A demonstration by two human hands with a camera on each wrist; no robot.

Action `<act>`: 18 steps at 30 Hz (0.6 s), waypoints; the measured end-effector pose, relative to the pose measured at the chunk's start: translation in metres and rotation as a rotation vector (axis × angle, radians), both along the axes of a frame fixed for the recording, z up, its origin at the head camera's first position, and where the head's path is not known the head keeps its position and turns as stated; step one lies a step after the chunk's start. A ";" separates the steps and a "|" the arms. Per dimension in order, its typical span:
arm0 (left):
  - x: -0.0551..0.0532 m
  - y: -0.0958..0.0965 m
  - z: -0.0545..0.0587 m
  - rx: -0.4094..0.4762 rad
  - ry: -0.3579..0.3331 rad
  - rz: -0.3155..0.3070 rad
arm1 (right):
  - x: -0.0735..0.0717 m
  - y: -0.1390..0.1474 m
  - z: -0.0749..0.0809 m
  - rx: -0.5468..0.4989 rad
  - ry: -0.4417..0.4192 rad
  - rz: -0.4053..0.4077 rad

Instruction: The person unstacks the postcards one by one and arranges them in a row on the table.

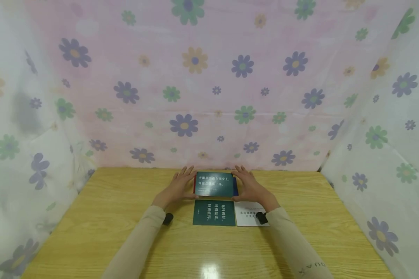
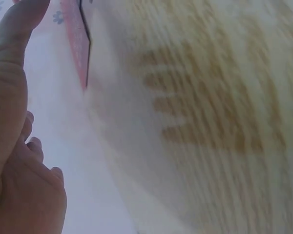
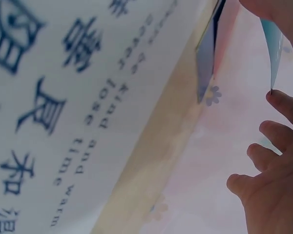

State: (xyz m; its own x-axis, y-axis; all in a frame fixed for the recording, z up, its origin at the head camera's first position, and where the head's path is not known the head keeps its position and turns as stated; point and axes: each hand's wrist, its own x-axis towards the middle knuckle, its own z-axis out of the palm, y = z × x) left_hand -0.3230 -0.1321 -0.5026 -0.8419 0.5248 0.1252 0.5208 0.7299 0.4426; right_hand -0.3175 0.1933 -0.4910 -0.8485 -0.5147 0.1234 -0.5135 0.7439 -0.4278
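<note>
A dark green card (image 1: 214, 190) with white writing is held level by its two short sides, between my left hand (image 1: 174, 190) and my right hand (image 1: 254, 190). Thumb and fingers of each hand grip its corners. In the right wrist view, the card's teal edge (image 3: 273, 48) spans from thumb to forefinger, raised off the table. Under it, a red card (image 1: 194, 183) peeks out at the left and a blue card (image 1: 235, 186) at the right. Nearer me lie a second green card (image 1: 200, 213) and a white card (image 1: 244, 219), side by side, the latter partly covered by my right wrist.
The wood-grain table (image 1: 209, 248) ends at a pink flowered curtain (image 1: 216, 100) just behind the cards. Pale flowered sheets hang on the left (image 1: 14, 162) and right (image 1: 377, 162). Black wrist cameras (image 1: 167, 219) sit under both wrists.
</note>
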 end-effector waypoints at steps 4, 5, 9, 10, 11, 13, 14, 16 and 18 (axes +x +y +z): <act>0.005 -0.005 0.005 0.016 0.010 -0.016 | 0.006 -0.002 0.005 -0.023 0.005 0.013; 0.007 -0.007 0.007 0.017 0.013 -0.017 | 0.008 -0.003 0.006 -0.030 0.003 0.018; 0.014 -0.014 0.011 0.016 0.011 -0.017 | 0.015 -0.007 0.008 -0.061 0.002 0.041; 0.015 -0.015 0.011 0.015 0.007 -0.016 | 0.016 -0.008 0.008 -0.071 -0.004 0.044; 0.017 -0.017 0.012 0.013 0.008 -0.014 | 0.018 -0.009 0.009 -0.079 -0.012 0.047; 0.021 -0.020 0.012 0.015 -0.009 -0.007 | 0.021 -0.013 0.009 -0.098 -0.034 0.051; 0.023 -0.022 0.011 0.016 -0.019 -0.003 | 0.023 -0.015 0.009 -0.100 -0.048 0.049; 0.026 -0.026 0.010 0.021 -0.038 0.005 | 0.026 -0.019 0.010 -0.108 -0.072 0.048; 0.030 -0.030 0.009 0.037 -0.058 0.010 | 0.029 -0.024 0.009 -0.114 -0.089 0.050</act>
